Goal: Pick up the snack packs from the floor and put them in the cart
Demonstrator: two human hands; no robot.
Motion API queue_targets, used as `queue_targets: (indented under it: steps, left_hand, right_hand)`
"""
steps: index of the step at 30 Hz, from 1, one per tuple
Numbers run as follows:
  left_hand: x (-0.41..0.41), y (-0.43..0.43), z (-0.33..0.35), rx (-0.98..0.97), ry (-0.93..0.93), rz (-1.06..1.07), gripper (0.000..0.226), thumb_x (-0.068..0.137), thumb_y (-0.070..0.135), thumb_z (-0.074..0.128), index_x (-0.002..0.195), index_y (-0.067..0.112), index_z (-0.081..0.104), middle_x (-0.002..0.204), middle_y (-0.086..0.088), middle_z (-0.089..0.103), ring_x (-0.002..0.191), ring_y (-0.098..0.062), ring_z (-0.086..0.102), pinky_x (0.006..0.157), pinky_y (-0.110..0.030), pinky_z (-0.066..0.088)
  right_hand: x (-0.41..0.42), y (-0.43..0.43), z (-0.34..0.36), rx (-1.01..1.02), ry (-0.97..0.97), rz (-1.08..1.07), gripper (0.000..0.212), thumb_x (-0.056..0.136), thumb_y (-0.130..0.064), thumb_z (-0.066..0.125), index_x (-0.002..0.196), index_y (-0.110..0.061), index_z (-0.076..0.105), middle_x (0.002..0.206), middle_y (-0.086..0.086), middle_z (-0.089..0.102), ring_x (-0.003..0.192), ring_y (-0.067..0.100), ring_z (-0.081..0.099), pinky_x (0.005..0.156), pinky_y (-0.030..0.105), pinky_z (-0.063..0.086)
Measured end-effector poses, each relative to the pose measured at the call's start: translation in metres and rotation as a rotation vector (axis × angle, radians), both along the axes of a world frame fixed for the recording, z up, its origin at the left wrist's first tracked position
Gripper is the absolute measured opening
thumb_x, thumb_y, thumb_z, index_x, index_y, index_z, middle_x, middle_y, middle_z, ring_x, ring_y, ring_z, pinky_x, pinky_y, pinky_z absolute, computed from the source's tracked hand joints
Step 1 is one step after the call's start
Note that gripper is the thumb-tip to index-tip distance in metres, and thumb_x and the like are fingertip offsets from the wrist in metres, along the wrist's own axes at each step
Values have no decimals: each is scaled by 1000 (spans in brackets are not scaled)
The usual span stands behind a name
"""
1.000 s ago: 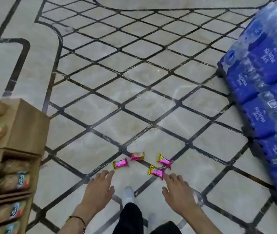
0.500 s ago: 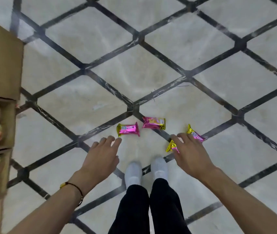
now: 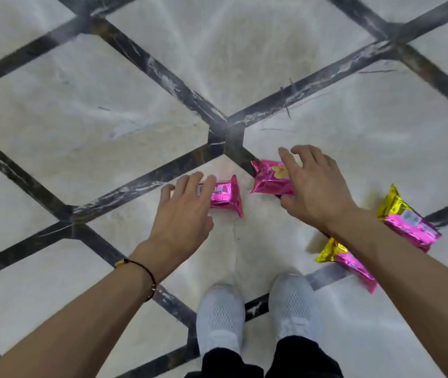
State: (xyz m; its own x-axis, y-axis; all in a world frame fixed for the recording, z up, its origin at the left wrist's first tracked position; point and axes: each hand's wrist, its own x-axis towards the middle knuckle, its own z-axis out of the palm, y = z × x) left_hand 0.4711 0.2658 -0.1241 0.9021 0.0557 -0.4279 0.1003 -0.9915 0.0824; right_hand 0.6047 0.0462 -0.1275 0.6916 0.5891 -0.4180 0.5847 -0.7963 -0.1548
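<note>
Several pink-and-gold foil snack packs lie on the marble floor. My left hand (image 3: 181, 214) reaches over the left pack (image 3: 224, 196); its straight fingers rest on the pack's left end and the thumb stays just short of the near edge. My right hand (image 3: 313, 189) has its fingers curved over the middle pack (image 3: 267, 178), with the thumb against the near edge, pinching it. Another pack (image 3: 408, 221) lies at the right. My right forearm partly hides a further pack (image 3: 349, 264). No cart is in view.
My two white shoes (image 3: 221, 317) stand just behind the packs, at the bottom centre. The floor (image 3: 108, 105) is pale marble crossed by dark diagonal strips. Nothing else stands within this close view.
The view has dropped much closer to the floor. My left hand moved forward onto the left pack. My right hand left the two right packs and closed round the middle one.
</note>
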Motion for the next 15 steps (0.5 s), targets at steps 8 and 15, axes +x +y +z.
queue_targets:
  steps: [8,15]
  left_hand:
    - [6,-3,-59,22,-28,-71,66,85,27,71,143,21,40,132,-7,52,119,-32,51,103,-54,37]
    - [-1,-4,-30,-6,-36,9,57,86,30,72,134,20,43,126,-4,57,110,-28,56,93,-48,40]
  right_hand:
    - [14,-4,-50,-25,64,64,69,72,-44,69,127,-10,48,118,12,51,108,33,48,87,44,43]
    - [2,-8,-26,14,-23,47,60,68,-38,77,113,-7,50,104,13,53,93,35,52,72,42,41]
